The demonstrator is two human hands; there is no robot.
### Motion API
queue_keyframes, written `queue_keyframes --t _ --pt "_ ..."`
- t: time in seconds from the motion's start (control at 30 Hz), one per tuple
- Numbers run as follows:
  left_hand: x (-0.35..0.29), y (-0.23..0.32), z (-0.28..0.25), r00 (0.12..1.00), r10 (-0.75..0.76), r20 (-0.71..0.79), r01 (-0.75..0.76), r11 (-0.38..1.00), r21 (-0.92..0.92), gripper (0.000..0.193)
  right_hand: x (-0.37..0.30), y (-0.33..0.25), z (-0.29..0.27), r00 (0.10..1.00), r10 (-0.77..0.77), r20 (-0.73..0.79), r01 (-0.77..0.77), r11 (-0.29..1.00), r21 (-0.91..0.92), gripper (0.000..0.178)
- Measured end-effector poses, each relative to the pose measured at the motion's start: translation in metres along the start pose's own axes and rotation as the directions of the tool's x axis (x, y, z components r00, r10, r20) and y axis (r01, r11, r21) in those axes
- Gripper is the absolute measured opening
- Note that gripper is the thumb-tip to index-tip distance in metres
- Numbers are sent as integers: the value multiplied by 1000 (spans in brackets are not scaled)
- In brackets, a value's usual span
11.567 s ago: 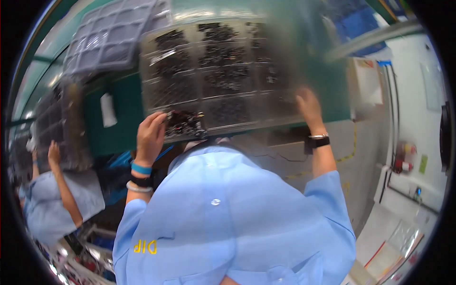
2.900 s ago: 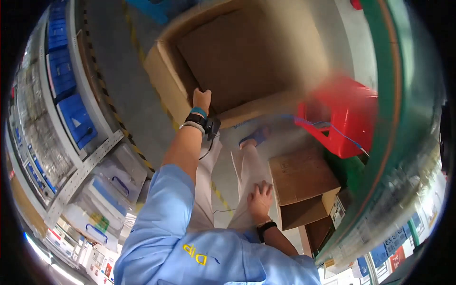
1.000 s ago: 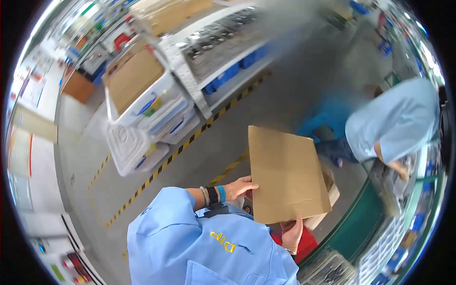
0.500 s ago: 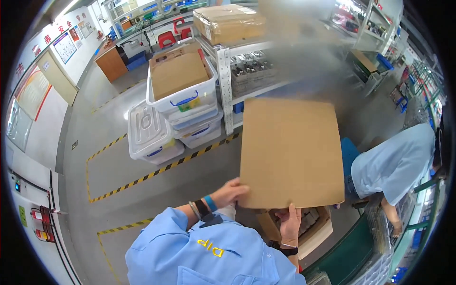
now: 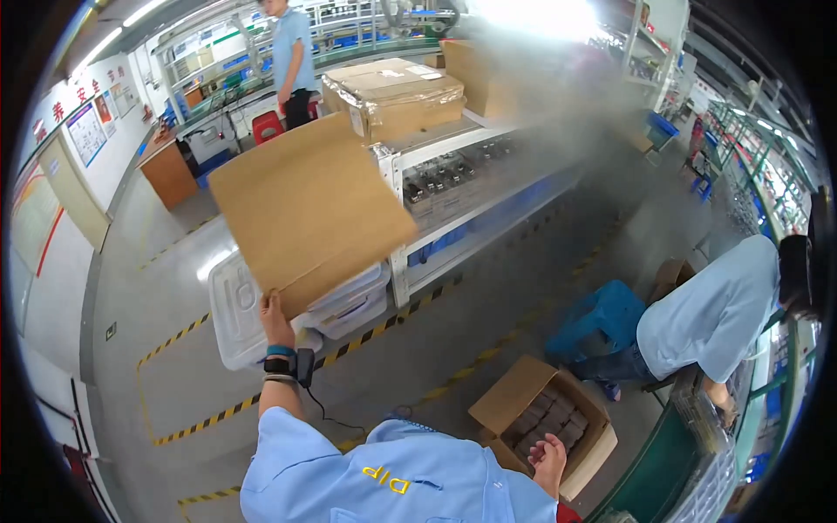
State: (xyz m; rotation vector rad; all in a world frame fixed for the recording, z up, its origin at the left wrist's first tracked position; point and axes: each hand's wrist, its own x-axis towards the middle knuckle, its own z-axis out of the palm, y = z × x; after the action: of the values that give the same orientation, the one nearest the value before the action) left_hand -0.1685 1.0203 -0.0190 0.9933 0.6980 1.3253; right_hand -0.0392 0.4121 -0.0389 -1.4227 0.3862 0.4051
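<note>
A flat brown cardboard sheet (image 5: 309, 209) is raised at the left, tilted, in front of the stacked plastic bins. My left hand (image 5: 275, 322) grips its lower edge, fingers closed on the board. Over the near side of an open cardboard box (image 5: 514, 397) on the floor is my right hand (image 5: 549, 458). Its fingers are loosely bent and apart, with nothing in them. Inside the box lie several brownish packed pieces (image 5: 551, 420), partly hidden by that hand.
Plastic bins (image 5: 235, 305) stand beside a white shelf (image 5: 397, 174) bearing a taped carton (image 5: 392, 91). A co-worker (image 5: 706, 305) sits at the right, near a blue stool (image 5: 602, 314) and green bench (image 5: 649, 466). Another person (image 5: 294, 57) stands at the back. Haze blurs the upper right.
The cardboard sheet has swung from the middle to the left with my left hand. My right hand has let go of it, and the open box now shows. A person has appeared at the back.
</note>
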Motion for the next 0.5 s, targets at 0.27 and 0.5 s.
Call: queue_keyframes --t 0.27,0.5 --pt "140 -42 -10 990 81 -112 -35 931 364 26 -3 6 80 999 54 3 -53 990 -132 23" --pt "226 -85 -33 998 -38 -43 43 991 124 24 -6 21 124 988 149 -29 -151 977 -151 23"
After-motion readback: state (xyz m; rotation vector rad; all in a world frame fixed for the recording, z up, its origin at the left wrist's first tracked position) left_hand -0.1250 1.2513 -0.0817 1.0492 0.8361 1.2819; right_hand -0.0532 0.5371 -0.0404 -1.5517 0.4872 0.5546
